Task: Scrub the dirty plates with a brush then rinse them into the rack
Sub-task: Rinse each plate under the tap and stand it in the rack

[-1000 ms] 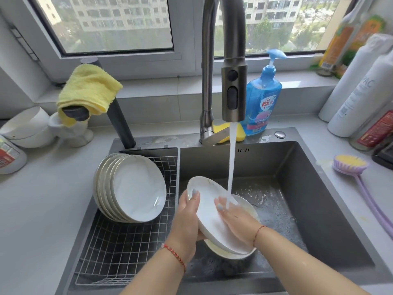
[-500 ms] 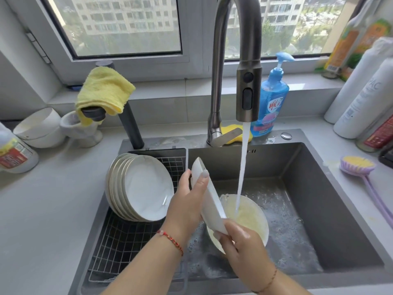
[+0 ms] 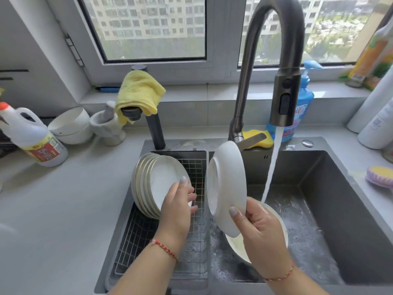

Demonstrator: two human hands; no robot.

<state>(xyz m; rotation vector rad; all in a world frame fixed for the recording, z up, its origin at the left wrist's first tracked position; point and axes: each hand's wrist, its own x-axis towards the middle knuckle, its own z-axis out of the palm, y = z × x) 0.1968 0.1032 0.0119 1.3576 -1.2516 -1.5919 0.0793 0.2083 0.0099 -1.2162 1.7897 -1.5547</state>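
Observation:
My right hand point(image 3: 262, 233) grips a white plate point(image 3: 226, 186) by its lower rim and holds it on edge, its underside facing me, over the divide between sink and rack. My left hand point(image 3: 177, 206) rests with relaxed fingers against the front plate of a stack of several white plates point(image 3: 157, 177) leaning in the wire rack point(image 3: 136, 235). Another white plate point(image 3: 239, 245) lies in the sink point(image 3: 340, 209), partly hidden behind my right hand. The purple brush point(image 3: 379, 176) with a yellow pad lies on the counter at the far right.
Water streams from the dark faucet point(image 3: 285, 96) into the foamy sink. A blue soap bottle point(image 3: 303, 103) and a yellow sponge point(image 3: 258, 137) stand behind it. A yellow cloth point(image 3: 139, 91) hangs on a black post. Bowls point(image 3: 71, 124), a mortar and bottles sit on the counter.
The plate left the water stream and swung left and up toward the rack. My left hand let go of it and moved to the stacked plates; my right hand alone holds it.

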